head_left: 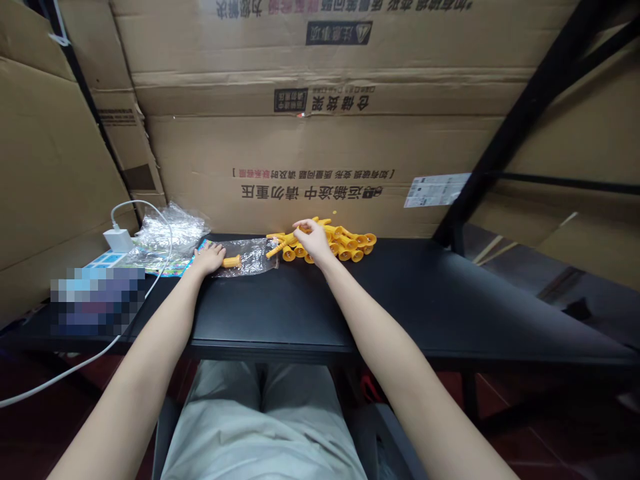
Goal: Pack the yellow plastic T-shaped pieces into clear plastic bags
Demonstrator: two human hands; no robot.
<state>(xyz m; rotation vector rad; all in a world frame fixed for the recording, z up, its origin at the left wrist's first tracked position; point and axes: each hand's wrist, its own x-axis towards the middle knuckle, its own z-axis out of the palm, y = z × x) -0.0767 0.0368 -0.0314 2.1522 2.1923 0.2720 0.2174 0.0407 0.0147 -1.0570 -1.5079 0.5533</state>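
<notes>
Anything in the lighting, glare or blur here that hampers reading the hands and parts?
Head view: glints break up the clear plastic bag at the left hand; head view: a pixelated patch masks detail at left; head view: the floor under the black tabletop sinks into darkness; head view: the yellow flared plastic parts look slightly soft.

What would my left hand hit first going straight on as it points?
Past the bag under it, your left hand would probably meet the cardboard behind the table first; depth is hard to judge.
</notes>
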